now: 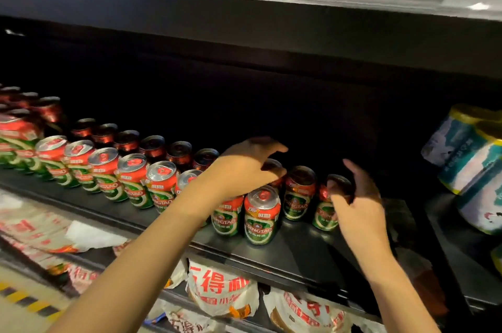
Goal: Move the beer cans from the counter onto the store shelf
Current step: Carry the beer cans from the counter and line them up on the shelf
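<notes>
Beer cans (262, 214) — red tops, green bodies, upright on shelf (298, 248) — both hands (245, 167) released, above them.

1. Shelf (298, 248) runs in front of me, left to right; beer cans (108, 178) stand on it in two rows, front and back, from the far left toward the middle.
2. My left hand (244, 167) is over the cans at the right end of the rows, above the front can (262, 214).
3. Right of that can, set further back: one can (298, 194), then another can (326, 207) just beside my right hand (355, 202).
4. Wrapped packs (472, 159) sit far right, well apart from the cans.
5. Bagged goods (222, 292) lie on the lower shelf, below the cans.
</notes>
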{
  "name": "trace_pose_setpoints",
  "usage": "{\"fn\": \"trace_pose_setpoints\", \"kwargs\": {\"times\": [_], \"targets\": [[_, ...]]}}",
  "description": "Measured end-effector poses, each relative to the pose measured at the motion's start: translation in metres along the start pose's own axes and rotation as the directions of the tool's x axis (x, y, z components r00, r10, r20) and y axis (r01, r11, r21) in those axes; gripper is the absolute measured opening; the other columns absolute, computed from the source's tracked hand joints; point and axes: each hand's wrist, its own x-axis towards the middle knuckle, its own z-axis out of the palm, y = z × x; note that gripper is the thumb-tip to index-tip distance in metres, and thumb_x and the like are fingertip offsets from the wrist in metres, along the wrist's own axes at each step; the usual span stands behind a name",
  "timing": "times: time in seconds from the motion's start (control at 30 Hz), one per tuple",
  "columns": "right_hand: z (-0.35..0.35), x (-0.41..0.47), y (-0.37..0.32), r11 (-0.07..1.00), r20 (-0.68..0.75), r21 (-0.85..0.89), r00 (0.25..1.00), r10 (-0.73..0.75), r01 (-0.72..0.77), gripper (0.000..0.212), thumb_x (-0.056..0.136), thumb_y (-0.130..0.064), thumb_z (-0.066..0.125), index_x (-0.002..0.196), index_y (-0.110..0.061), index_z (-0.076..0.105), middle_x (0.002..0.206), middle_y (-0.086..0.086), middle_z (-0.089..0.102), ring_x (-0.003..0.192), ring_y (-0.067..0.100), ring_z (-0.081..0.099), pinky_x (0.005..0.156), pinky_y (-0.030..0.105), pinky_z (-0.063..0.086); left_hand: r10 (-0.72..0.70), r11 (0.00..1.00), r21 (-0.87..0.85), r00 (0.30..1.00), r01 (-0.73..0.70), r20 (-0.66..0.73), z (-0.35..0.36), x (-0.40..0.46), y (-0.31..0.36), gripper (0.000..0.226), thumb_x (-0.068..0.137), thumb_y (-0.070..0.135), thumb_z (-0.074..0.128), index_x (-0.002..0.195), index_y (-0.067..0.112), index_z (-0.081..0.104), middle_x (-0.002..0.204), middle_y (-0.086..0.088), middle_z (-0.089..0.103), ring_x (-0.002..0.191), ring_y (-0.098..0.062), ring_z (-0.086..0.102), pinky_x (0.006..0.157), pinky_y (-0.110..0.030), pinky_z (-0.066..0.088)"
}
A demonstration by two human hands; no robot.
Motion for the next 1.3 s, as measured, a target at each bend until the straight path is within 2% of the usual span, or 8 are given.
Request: {"fn": "trace_pose_setpoints", "kwargs": {"times": [0.1,0.27,0.4,0.6,0.77,0.93,1.1,1.3], "targets": [[0.022,-0.008,-0.044,0.954,0.158,-0.167,0.962,-0.225,0.250,0.046,0.091,-0.036,0.049,0.135,-0.026,0.044,0.100,0.000,0.056,0.084,0.011,0.055,0.066,0.016,0.037,-0.072,0.991,0.103,0.989,0.085,-0.129,-0.024,-0.068,-0.016,0.048,0.093,0.042,0.049,0.136,0.021,0.044,0.111,0.001,0.060,0.102,-0.013,0.054,0.084,-0.023,0.039],[0.095,-0.063,-0.125,0.788,0.409,-0.041,0.730,-0.547,0.614,0.042,0.090,-0.029,0.056,0.130,-0.019,0.050,0.131,0.002,0.053,0.124,0.021,0.046,0.107,0.042,0.036,-0.355,0.909,0.111,0.887,0.401,-0.294,-0.065,-0.222,-0.054,0.050,0.092,0.046,0.047,0.137,0.026,0.042,0.140,0.010,0.043,0.128,-0.009,0.038,0.104,-0.026,0.033],[0.160,-0.143,-0.189,0.630,0.570,0.173,0.445,-0.691,0.757,0.038,0.091,-0.035,0.054,0.127,-0.022,0.050,0.132,-0.003,0.051,0.126,0.019,0.044,0.110,0.042,0.031,-0.651,0.678,0.086,0.650,0.731,-0.392,-0.088,-0.371,-0.056,0.054,0.089,0.055,0.042,0.135,0.027,0.044,0.137,0.009,0.046,0.125,-0.011,0.044,0.100,-0.024,0.036],[0.230,-0.311,-0.285,0.397,0.619,0.604,-0.093,-0.780,0.691,0.042,0.092,-0.043,0.042,0.132,-0.029,0.045,0.135,-0.013,0.045,0.126,0.003,0.032,0.113,0.026,0.019,-0.863,0.221,-0.152,0.120,0.963,-0.491,-0.096,-0.574,0.001,0.068,0.076,0.070,0.027,0.133,0.035,0.043,0.131,0.020,0.046,0.117,-0.001,0.046,0.087,-0.014,0.033],[0.257,-0.458,-0.331,0.258,0.513,0.806,-0.411,-0.754,0.532,0.053,0.083,-0.052,0.034,0.123,-0.024,0.055,0.123,-0.008,0.057,0.116,0.011,0.048,0.106,0.037,0.035,-0.805,-0.150,-0.377,-0.334,0.914,-0.490,-0.079,-0.704,0.065,0.052,0.090,0.050,0.049,0.136,0.030,0.040,0.138,0.013,0.045,0.123,-0.006,0.044,0.090,-0.014,0.029],[0.260,-0.588,-0.357,0.135,0.354,0.926,-0.688,-0.634,0.353,0.061,0.080,-0.058,0.028,0.124,-0.026,0.054,0.125,-0.012,0.055,0.116,0.003,0.041,0.109,0.034,0.029,-0.649,-0.421,-0.495,-0.633,0.760,-0.421,-0.055,-0.792,0.132,0.057,0.086,0.056,0.041,0.138,0.033,0.037,0.141,0.014,0.042,0.127,-0.005,0.041,0.099,-0.019,0.031],[0.273,-0.706,-0.387,0.034,0.208,0.976,-0.860,-0.465,0.217,0.061,0.079,-0.063,0.025,0.126,-0.032,0.049,0.126,-0.019,0.050,0.118,0.002,0.041,0.110,0.031,0.027,-0.472,-0.558,-0.598,-0.813,0.575,-0.342,-0.044,-0.869,0.165,0.050,0.092,0.045,0.048,0.139,0.032,0.035,0.142,0.014,0.040,0.128,-0.003,0.039,0.100,-0.018,0.031],[0.310,-0.851,-0.459,-0.017,0.046,0.998,-0.938,-0.343,0.055,0.041,0.090,-0.045,0.049,0.128,-0.030,0.048,0.123,-0.015,0.052,0.114,0.008,0.048,0.095,0.022,0.034,-0.262,-0.567,-0.712,-0.911,0.413,-0.320,-0.078,-0.981,0.151,0.051,0.093,0.041,0.049,0.141,0.031,0.034,0.144,0.014,0.039,0.130,-0.002,0.036,0.101,-0.015,0.027]]}}
